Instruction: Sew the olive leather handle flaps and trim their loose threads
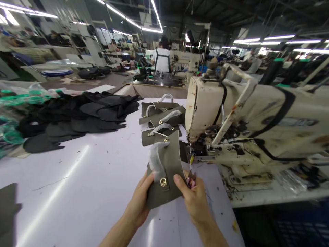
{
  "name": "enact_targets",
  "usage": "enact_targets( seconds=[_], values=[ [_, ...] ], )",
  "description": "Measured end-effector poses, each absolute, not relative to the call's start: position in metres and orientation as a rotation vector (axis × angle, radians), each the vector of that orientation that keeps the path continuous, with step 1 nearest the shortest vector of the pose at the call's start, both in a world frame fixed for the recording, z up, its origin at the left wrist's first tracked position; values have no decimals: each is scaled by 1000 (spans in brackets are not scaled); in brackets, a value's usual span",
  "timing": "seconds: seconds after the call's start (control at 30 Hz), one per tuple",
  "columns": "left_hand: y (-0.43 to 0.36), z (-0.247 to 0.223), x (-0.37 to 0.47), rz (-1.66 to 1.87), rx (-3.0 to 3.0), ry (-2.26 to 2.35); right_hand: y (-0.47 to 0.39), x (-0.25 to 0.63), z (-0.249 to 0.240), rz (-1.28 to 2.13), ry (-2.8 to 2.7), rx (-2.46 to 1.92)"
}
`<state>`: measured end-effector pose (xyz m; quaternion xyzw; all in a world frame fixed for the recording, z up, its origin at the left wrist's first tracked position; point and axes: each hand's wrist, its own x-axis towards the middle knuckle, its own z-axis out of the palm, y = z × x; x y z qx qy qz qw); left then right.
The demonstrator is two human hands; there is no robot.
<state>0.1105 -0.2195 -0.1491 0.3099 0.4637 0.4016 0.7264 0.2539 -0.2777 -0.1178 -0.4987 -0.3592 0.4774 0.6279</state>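
Note:
Between my two hands is an olive-grey bag panel (171, 161), tilted above the white table. Its handle (156, 159) is wrapped in whitish film and joined by gold buckles (163, 182). My left hand (140, 197) grips the panel's left edge, fingers hidden behind it. My right hand (194, 195) pinches the right edge with the thumb on top. That same hand also holds thread snips (191, 176), with metal blades pointing up and a pinkish handle. Similar bag panels (167, 118) with wrapped handles lie overlapping just beyond.
A worn cream sewing machine (205, 113) stands close on the right, its needle area near the panel. Dark cut pieces (89, 116) are heaped at the left on the white table (102, 181). Another olive piece (9, 212) lies at the left edge. A person (161, 60) sits farther back.

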Motion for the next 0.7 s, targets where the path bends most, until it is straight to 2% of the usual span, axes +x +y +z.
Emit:
enact_targets(
  seconds=[0.07, 0.27, 0.53, 0.7],
  values=[
    [-211, -145, 120, 808, 599, 993, -273, 260, -118, 1094, -800, -1162],
    [-176, -135, 147, 980, 739, 956, -270, 283, -132, 970, -684, -1358],
    [-141, -136, 163, 984, 830, 974, -261, 287, -136, 985, -567, -1419],
    [-131, -135, 173, 1025, 839, 948, -251, 287, -137, 863, -517, -1484]
  ],
)
